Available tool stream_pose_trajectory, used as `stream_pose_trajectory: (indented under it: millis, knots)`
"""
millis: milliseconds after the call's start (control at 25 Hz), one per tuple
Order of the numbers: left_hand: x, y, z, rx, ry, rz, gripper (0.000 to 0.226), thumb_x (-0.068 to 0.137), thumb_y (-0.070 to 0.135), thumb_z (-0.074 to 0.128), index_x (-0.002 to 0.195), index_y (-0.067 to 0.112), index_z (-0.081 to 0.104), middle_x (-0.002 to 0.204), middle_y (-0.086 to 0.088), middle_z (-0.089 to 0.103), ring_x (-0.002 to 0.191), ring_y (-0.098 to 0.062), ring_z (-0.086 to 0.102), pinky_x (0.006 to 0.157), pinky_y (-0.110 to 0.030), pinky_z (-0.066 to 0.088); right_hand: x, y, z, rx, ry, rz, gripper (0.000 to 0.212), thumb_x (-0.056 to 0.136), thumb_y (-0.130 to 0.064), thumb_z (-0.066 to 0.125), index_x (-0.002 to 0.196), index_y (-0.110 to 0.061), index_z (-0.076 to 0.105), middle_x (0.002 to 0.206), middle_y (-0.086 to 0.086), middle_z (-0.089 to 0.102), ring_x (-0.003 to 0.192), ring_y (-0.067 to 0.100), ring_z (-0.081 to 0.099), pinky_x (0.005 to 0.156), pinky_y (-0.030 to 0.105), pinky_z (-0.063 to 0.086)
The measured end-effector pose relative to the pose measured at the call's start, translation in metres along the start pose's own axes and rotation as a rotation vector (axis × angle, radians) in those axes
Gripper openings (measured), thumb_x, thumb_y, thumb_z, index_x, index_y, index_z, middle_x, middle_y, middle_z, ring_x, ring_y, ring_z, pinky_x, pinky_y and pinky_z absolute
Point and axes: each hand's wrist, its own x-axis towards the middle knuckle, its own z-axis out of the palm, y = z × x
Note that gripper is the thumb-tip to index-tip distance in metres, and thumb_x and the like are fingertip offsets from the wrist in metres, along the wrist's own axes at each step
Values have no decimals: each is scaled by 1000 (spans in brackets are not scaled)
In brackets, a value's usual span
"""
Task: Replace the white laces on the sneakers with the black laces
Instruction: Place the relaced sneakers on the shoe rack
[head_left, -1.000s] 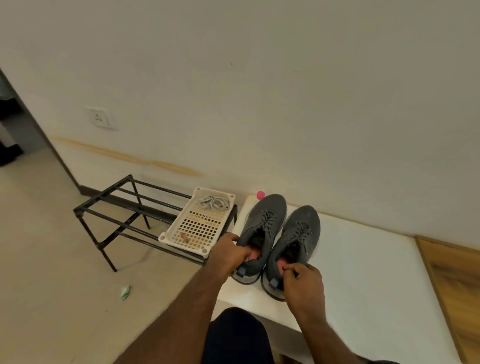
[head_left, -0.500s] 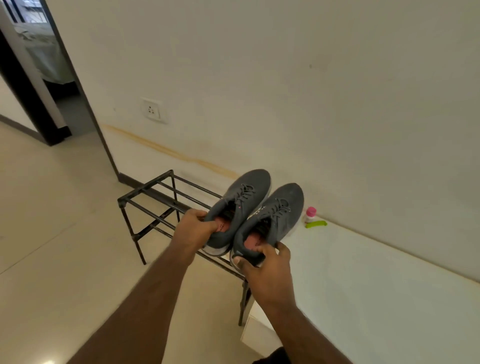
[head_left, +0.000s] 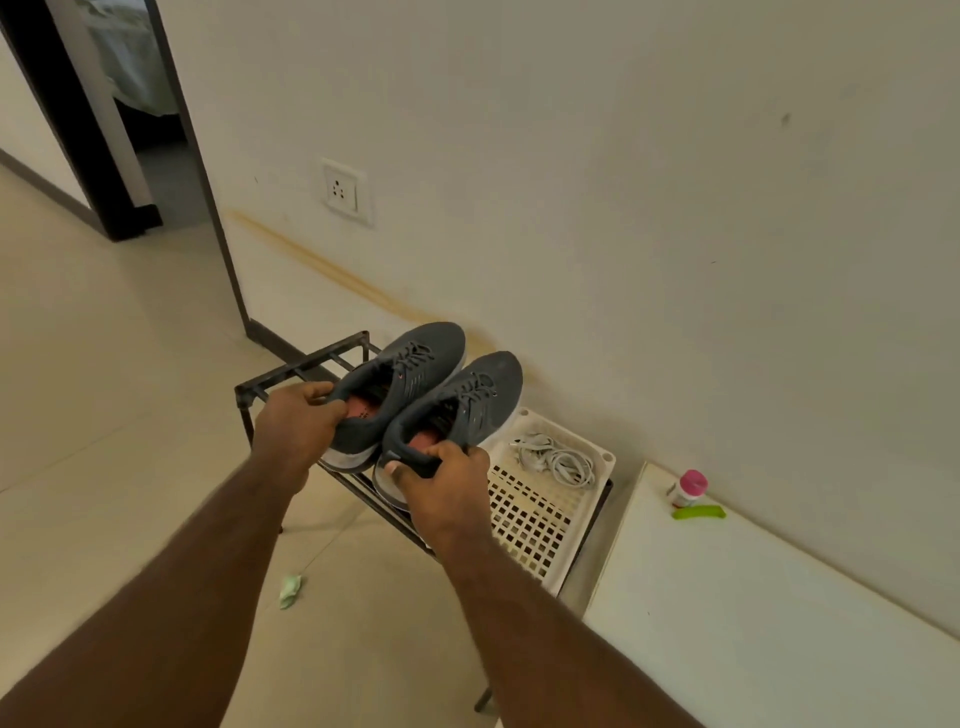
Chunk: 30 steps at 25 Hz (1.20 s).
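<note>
grey knit sneakers, one in each hand, are held over the black metal rack (head_left: 291, 370). the left hand (head_left: 296, 426) grips the heel collar of the left sneaker (head_left: 410, 374), fingers (head_left: 318, 391) curled over the rim and into the opening, so their tips are hidden. the right hand (head_left: 441, 486) pinches the heel of the right sneaker (head_left: 467, 400), thumb on the outside, the other fingers tucked behind the heel tab. both sneakers carry dark laces; whether they are fully threaded is hard to make out. much of the rack is hidden behind the sneakers and hands. a white perforated tray (head_left: 540, 514) sits on the rack's right end, with the white laces (head_left: 556, 457) coiled at its far end. right of the rack is a white surface (head_left: 753, 623), cut off by the frame edge, bearing a small pink-capped bottle (head_left: 688, 487) and a green item (head_left: 698, 512) too small to identify. on the floor in front of the rack lies a pale green scrap (head_left: 290, 590).
</note>
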Motion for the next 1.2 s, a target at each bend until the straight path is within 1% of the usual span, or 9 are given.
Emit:
stream_pose_trajectory:
  millis: [200, 440, 680, 760, 800, 880, 1000, 1080, 1200]
  knots:
    - [21, -19, 10, -11, 9, -38, 34, 88, 11, 67, 122, 11, 66, 103, -11, 70, 91, -25, 68, 85, -46, 59, 23, 14, 13, -28, -40, -6, 38, 81, -47, 75, 105, -19, 65, 127, 7, 43, 110, 27, 52, 107, 41, 44]
    - [29, -28, 23, 17, -6, -59, 32, 89, 12, 66, 121, 12, 65, 104, -11, 69, 93, -25, 67, 86, -45, 59, 37, 25, 11, -25, -101, 39, 31, 80, -52, 75, 95, -29, 61, 114, 1, 39, 101, 26, 54, 84, 50, 59]
    - [32, -36, 25, 80, -101, -33, 28, 100, 22, 53, 125, 12, 62, 108, -13, 66, 100, -27, 62, 93, -46, 54, 38, 22, 13, -109, -218, 34, 45, 86, -46, 70, 126, -29, 57, 133, 8, 35, 115, 33, 50, 95, 52, 55]
    - [31, -32, 25, 181, -157, -22, 32, 105, 29, 42, 128, 12, 57, 117, -15, 63, 107, -29, 58, 97, -48, 50, 37, 19, 11, -181, -255, 37, 57, 89, -37, 67, 142, -29, 45, 145, 14, 31, 126, 36, 46, 105, 51, 48]
    - [29, -29, 27, 255, -160, -3, 36, 106, 32, 38, 133, 12, 53, 124, -17, 60, 112, -31, 56, 99, -49, 47, 36, 18, 9, -239, -263, 29, 70, 90, -32, 65, 151, -27, 32, 153, 16, 24, 134, 37, 41, 111, 49, 43]
    - [21, -22, 30, 427, -74, 104, 48, 105, 36, 36, 145, 11, 37, 144, -18, 46, 130, -34, 45, 108, -51, 40, 31, 14, 3, -365, -231, -12, 88, 90, -27, 62, 159, -21, 8, 163, 15, 8, 147, 37, 24, 117, 49, 35]
    - [-14, -6, 49, 760, -2, 471, 61, 104, 42, 32, 156, 15, 15, 164, -9, 15, 151, -29, 10, 120, -53, 12, 22, 18, -20, -535, -111, -107, 91, 92, -24, 59, 159, -13, -1, 167, 13, -3, 154, 32, 2, 123, 49, 20]
    - [-43, 5, 81, 893, -59, 681, 63, 104, 42, 28, 157, 16, 6, 166, -5, 6, 153, -25, -2, 121, -51, 2, 19, 29, -42, -644, -44, -111, 89, 94, -25, 57, 158, -10, -3, 166, 14, -6, 154, 32, -4, 124, 51, 12]
    - [-88, 18, 144, 960, -225, 774, 64, 105, 37, 24, 157, 14, -4, 166, -4, -5, 152, -23, -12, 122, -49, -5, 14, 59, -86, -729, 54, -14, 76, 102, -37, 40, 158, -7, -3, 166, 16, -4, 154, 33, -4, 124, 51, 9]
